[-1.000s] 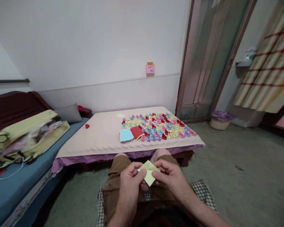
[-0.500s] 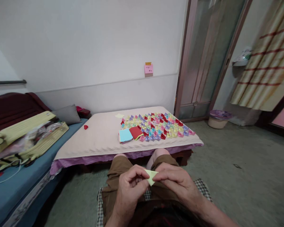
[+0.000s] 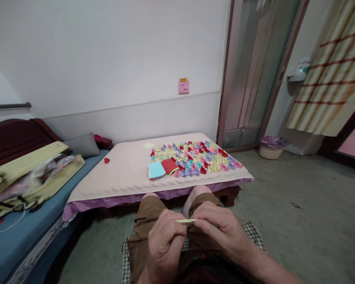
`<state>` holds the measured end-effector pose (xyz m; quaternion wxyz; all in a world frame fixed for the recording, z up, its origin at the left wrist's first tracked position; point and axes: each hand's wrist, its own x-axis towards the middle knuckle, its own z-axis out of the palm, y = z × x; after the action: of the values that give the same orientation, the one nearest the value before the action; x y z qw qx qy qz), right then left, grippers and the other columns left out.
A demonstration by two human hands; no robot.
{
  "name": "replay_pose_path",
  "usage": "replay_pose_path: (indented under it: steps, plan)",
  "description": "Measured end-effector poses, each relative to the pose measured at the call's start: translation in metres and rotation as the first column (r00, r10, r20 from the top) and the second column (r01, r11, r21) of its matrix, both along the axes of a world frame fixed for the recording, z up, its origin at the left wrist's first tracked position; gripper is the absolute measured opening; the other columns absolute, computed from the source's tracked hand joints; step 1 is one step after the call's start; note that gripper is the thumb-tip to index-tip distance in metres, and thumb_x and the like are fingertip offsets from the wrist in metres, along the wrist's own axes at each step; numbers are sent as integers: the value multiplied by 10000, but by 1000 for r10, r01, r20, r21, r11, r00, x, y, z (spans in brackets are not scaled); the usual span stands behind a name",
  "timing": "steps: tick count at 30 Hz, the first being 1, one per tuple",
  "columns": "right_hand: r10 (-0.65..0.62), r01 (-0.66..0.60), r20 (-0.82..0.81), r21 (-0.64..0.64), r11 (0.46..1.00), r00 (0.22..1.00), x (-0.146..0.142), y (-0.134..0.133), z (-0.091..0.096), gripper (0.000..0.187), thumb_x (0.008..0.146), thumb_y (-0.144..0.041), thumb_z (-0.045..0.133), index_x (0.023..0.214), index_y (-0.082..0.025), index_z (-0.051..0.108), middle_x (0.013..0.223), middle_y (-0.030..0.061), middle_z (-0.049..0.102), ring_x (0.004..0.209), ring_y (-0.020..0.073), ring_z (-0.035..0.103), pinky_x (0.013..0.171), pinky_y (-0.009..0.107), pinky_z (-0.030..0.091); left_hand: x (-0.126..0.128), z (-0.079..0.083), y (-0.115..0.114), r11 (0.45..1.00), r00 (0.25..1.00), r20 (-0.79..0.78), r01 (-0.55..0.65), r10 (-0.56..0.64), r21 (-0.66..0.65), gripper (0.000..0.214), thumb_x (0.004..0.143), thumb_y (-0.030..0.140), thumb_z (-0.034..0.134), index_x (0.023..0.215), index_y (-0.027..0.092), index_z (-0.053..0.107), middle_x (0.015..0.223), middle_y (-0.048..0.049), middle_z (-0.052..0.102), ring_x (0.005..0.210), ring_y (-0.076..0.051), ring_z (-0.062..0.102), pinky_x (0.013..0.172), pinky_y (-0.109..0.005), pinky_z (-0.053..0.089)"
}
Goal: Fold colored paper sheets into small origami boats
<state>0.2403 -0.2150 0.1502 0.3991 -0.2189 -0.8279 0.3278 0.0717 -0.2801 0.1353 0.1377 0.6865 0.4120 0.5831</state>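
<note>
Pale yellow folded paper gripped edge-on by left hand and right hand, lower centre of frame. Multicoloured folded pieces laid on pale cloth, near centre.

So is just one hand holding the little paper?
No, the left hand and the right hand both hold the pale yellow-green paper, one at each end.

1 pale-green paper, edge-on, between left hand and right hand
</note>
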Motion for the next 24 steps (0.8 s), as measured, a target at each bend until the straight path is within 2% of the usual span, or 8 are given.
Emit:
replay_pose_path:
  steps: [2,4,5,7,9,13,16,24]
  plan:
    - [-41,40,6,117,992,999,-1,0,-2,199,905,-237,507,782,-196,658,710,42,642,703,180,562,684,309,415,2,-1,0,1000,1000,4,1,-1,0,232,783,9,549,673,209,595,743,-23,635,687,-155,555,654,-263,426]
    - [-67,65,4,217,974,998,-1,0,-4,176,903,-211,506,810,-196,655,721,45,644,705,182,554,691,319,408,4,-4,1,999,997,77,-16,18,-28,209,770,13,565,730,216,597,830,-31,654,748,-162,589,690,-265,449]
    - [-71,67,7,255,965,997,-1,0,-4,164,900,-197,508,831,-199,656,730,45,647,710,183,553,697,322,405,4,-6,2,998,991,132,-30,37,-55,211,754,21,588,805,225,603,900,-39,659,797,-171,604,721,-272,462]
    - [-76,75,-11,314,947,997,0,0,-6,152,895,-173,511,866,-199,658,736,42,650,712,180,552,700,323,402,5,-9,4,991,969,235,-54,82,-123,350,703,49,650,992,237,588,1023,-59,644,890,-195,613,779,-296,478]
    - [-71,86,-54,360,929,996,0,0,-7,148,887,-152,516,875,-193,657,724,37,646,701,175,549,688,318,399,4,-10,5,982,964,250,-40,87,-186,422,677,90,686,1064,222,581,1029,-63,639,909,-206,607,789,-299,479]
    - [-49,81,-90,390,917,995,-2,0,-9,129,866,-114,538,869,-174,652,715,36,640,693,171,546,681,317,396,1,-6,7,976,989,146,43,-12,-212,54,799,155,607,811,180,654,793,-26,633,766,-163,584,704,-253,446]
    - [-49,78,-86,383,920,995,-3,0,-10,116,858,-107,552,850,-168,650,703,35,634,687,171,543,679,318,390,-1,-5,7,975,988,154,62,-29,-213,120,845,181,577,756,173,658,729,-15,620,692,-143,561,655,-242,424]
    - [-50,71,-68,346,936,996,-2,-1,-10,124,868,-115,538,822,-175,637,686,22,626,664,162,535,670,310,375,-3,-6,7,959,979,192,115,-66,-258,221,893,222,508,775,157,683,759,-42,633,723,-162,567,684,-262,415]
